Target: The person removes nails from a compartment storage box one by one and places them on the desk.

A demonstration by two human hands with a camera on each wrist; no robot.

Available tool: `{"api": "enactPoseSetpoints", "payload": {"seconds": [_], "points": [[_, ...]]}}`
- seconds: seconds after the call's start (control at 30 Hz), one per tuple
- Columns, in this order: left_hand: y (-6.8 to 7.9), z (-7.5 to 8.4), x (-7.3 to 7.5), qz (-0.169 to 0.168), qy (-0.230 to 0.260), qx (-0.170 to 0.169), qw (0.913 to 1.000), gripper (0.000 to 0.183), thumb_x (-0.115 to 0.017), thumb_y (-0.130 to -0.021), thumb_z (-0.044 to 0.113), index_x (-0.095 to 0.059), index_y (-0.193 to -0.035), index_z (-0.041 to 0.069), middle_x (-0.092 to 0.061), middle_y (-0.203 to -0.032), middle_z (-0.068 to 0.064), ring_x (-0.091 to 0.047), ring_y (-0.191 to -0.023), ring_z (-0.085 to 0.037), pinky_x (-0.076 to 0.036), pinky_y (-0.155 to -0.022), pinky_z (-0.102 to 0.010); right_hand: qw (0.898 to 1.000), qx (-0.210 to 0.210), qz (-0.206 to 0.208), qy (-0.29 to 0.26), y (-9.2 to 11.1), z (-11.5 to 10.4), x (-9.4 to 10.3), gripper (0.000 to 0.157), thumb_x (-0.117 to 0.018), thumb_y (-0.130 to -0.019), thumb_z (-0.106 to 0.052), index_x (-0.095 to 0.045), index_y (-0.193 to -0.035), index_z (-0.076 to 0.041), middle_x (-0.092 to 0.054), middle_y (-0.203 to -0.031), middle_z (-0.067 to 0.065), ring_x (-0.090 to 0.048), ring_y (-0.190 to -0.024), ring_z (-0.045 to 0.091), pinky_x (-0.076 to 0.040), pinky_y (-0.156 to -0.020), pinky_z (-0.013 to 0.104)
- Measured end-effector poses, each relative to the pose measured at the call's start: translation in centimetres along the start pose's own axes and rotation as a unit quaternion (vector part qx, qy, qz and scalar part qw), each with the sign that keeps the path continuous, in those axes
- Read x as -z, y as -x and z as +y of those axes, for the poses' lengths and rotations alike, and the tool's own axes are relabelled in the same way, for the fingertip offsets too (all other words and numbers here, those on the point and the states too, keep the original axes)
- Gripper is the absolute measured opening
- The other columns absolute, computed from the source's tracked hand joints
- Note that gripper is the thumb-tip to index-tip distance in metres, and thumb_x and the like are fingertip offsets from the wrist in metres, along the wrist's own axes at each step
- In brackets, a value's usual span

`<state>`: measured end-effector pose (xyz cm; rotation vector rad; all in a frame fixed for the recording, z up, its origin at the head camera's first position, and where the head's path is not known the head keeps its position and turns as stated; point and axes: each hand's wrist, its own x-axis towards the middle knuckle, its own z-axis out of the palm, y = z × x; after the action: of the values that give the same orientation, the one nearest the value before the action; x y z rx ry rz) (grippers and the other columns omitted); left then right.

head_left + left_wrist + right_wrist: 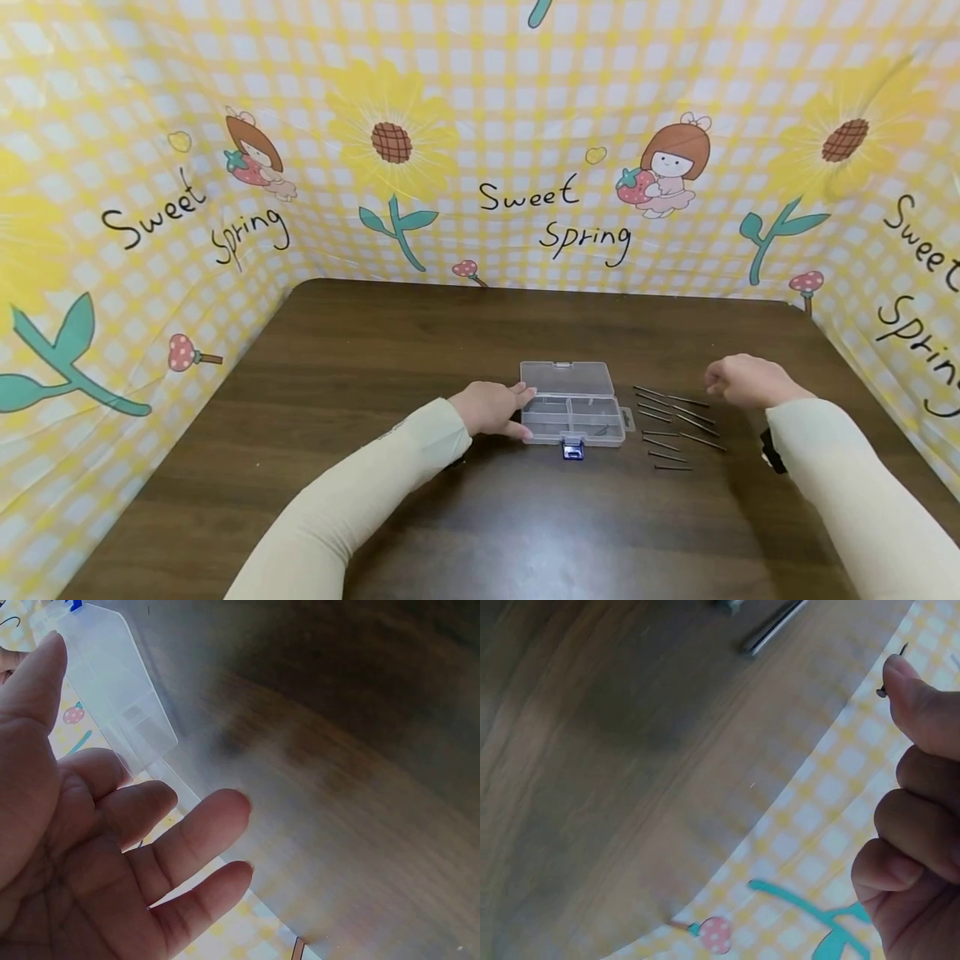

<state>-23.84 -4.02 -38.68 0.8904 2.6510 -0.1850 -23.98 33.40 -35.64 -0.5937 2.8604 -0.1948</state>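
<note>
A clear plastic compartment box (573, 417) lies on the table, its lid (567, 378) tipped back and its blue latch (573, 451) facing the near edge. My left hand (491, 407) rests against the box's left end, thumb and fingers spread apart; in the left wrist view, the other fingers hang loosely past the box's corner. A few thin pieces show inside the box. Right of it, several metal nails (671, 467) are laid out in loose rows. Beyond them my right hand (753, 381) pinches a nail (882, 693) between thumb and finger, its head and tip showing.
The brown wooden table (375, 333) is walled at the back and sides by a yellow checked cloth (525, 125) printed with flowers and lettering. A hanging tab (627, 419) sticks out from the box's right end, close to the nails.
</note>
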Motion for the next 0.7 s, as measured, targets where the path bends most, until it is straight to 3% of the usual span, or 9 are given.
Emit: {"api": "enactPoseSetpoints", "payload": {"seconds": [0.43,0.7], "points": [[-0.3,-0.2,-0.2,0.002,0.011,-0.006,0.9999,0.077,-0.057,-0.089,0.054,-0.031,-0.151,0.017,-0.034,-0.152,-0.003,-0.053,-0.123,-0.021,-0.048,-0.090,-0.034,0.999,-0.038,0.000,-0.015,2.0,2.4,-1.4,0.006,-0.060,-0.087,-0.003,-0.066,-0.087,-0.003,-0.065,-0.082,0.006,-0.051,-0.066,0.015,-0.044,-0.058,0.039],[-0.2,-0.2,-0.1,0.000,0.003,-0.002,1.0000,0.077,-0.056,-0.089,0.054,-0.030,-0.152,0.018,-0.032,-0.153,-0.002,-0.055,-0.120,-0.021,-0.050,-0.085,-0.033,0.998,-0.052,-0.002,-0.031,2.3,3.3,-2.7,0.008,-0.060,-0.084,-0.001,-0.067,-0.084,-0.004,-0.066,-0.085,0.011,-0.055,-0.072,0.019,-0.045,-0.061,0.043]]}}
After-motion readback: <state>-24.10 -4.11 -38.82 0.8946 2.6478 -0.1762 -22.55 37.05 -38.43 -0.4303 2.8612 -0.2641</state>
